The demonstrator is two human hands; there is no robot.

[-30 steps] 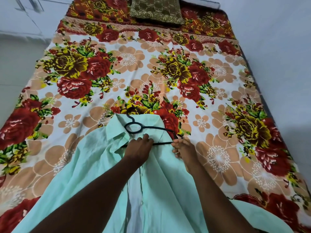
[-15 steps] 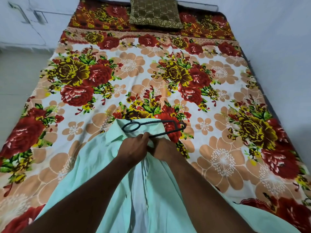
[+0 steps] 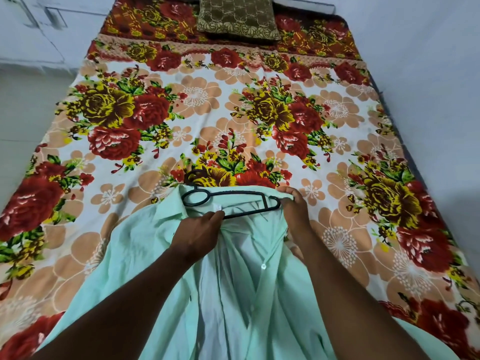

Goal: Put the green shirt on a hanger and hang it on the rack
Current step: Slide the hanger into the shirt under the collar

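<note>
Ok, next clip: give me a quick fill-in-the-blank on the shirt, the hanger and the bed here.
1. The green shirt lies on a bed sheet printed with large ____.
2. The hanger lying at its collar is ____ in colour.
3. The hanger's hook points toward the person's ____ side.

Missing words: flowers; black; left.

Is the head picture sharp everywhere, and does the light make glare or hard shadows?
Head view: the hanger and green shirt are fairly sharp; the cabinet at top left is smeared; the bedsheet edges bow from the wide lens; light is soft, no glare, no hard shadows.
</note>
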